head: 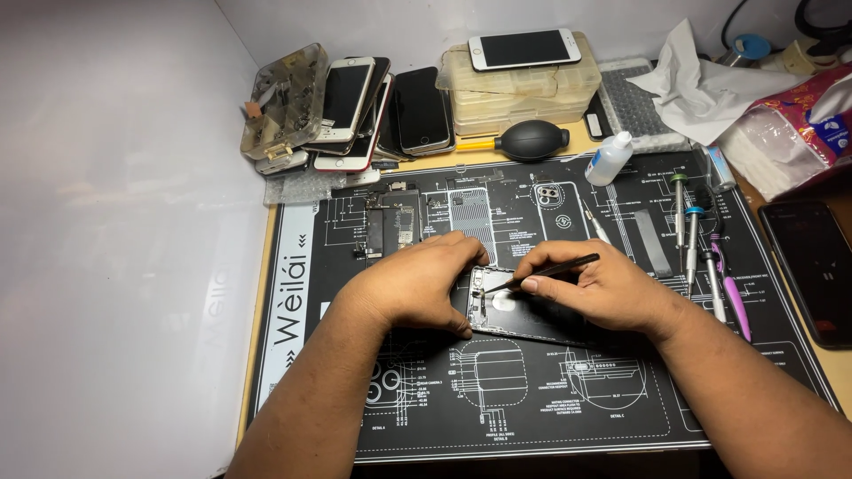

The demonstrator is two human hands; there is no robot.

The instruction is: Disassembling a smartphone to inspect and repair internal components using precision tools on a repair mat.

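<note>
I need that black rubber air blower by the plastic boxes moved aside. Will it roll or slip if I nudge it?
The air blower lies on its side with a rounded bulb, so it would probably roll. Its matte rubber looks grippy and soft, likely squashing when pinched. The yellow nozzle sticking out may make it pivot rather than roll straight.

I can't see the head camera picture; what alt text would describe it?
A right hand holds black tweezers over an opened phone that the left hand steadies on a black repair mat. Stacked phones and screwdrivers lie around.
</note>
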